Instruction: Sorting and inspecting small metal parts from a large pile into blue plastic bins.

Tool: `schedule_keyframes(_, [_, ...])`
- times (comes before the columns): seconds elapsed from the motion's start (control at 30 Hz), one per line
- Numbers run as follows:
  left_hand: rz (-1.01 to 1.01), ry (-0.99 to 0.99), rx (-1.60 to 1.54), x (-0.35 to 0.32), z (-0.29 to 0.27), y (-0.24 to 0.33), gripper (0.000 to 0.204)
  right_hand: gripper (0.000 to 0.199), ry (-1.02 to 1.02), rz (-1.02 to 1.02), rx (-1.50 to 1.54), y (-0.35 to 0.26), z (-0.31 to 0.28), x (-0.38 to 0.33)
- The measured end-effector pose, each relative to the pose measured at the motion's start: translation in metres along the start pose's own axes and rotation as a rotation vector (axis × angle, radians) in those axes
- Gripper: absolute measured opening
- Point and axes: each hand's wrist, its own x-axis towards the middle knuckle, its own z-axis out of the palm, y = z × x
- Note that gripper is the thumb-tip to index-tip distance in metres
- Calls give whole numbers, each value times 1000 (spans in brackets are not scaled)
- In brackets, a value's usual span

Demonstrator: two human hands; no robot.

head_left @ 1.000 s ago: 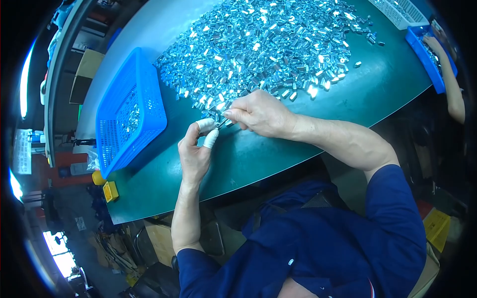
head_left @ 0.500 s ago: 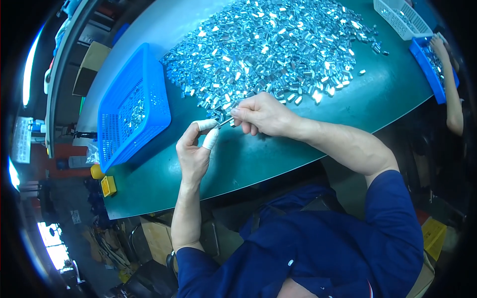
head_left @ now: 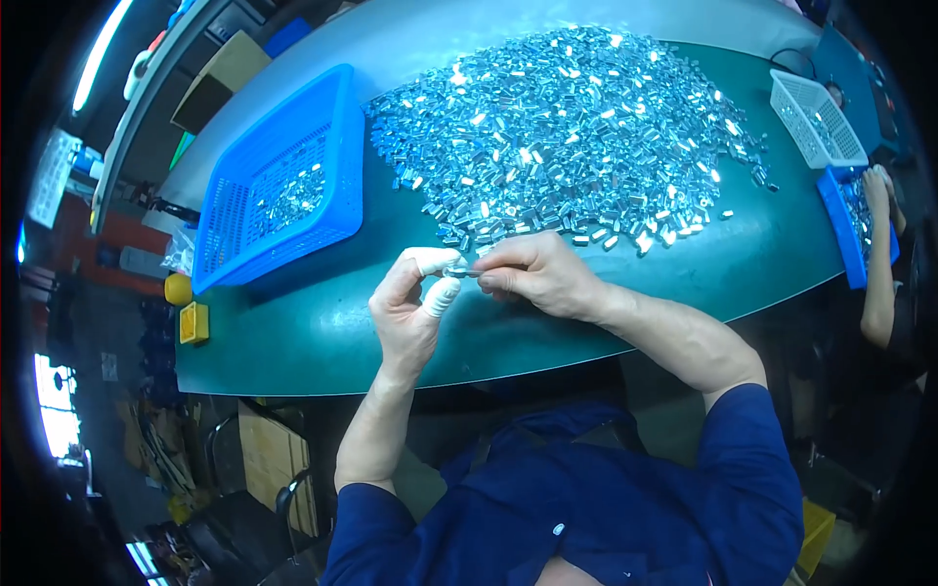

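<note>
My left hand [head_left: 403, 311] pinches a small shiny metal piece [head_left: 455, 270] between thumb and index finger, both wrapped in white tape. From the right, my right hand [head_left: 555, 281] closes its thumb and index finger on a thin dark metal rod [head_left: 474, 273]. The rod's tip meets the piece, and I cannot tell whether it goes inside. Both hands are above the green table [head_left: 322, 337], at the near edge of a broad pile of small silvery metal pieces [head_left: 576, 137].
A blue plastic basket [head_left: 349, 166] holding some metal pieces stands left of the pile. A small yellow box [head_left: 194, 322] sits at the table's left edge. At the far right are a white basket [head_left: 816, 117], a blue tray [head_left: 848, 249] and another person's arm [head_left: 879, 283].
The view has shifted, so the whole table sits differently in it. The rod, slanted before, is now nearly level. My hands still meet at the piece.
</note>
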Motion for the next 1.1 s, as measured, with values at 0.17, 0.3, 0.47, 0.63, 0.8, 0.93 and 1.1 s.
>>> schedule_keyframes(0.17, [159, -63, 299, -1, 4, 4, 32, 18, 13, -318, -355, 9, 2, 1])
schedule_keyframes(0.3, [187, -62, 396, 0, 10, 13, 28, 15, 40, -398, -397, 13, 8, 0])
schedule_keyframes(0.47, [179, -56, 404, 1, 15, 13, 22, 14, -1, -342, -446, 16, 10, -2])
schedule_keyframes(0.63, [172, -28, 412, -3, 13, 11, 22, 14, 36, -396, -481, 17, 9, -3])
schedule_keyframes(0.8, [194, 85, 456, -6, 13, 9, 20, 16, 102, -451, -483, 17, 10, -3])
schedule_keyframes(0.93, [201, 144, 395, -6, 18, 4, 21, 13, 120, -433, -455, 16, 12, -5])
schedule_keyframes(1.1, [64, 45, 223, -12, 19, -3, 22, 12, 31, -392, -432, 10, 9, -5])
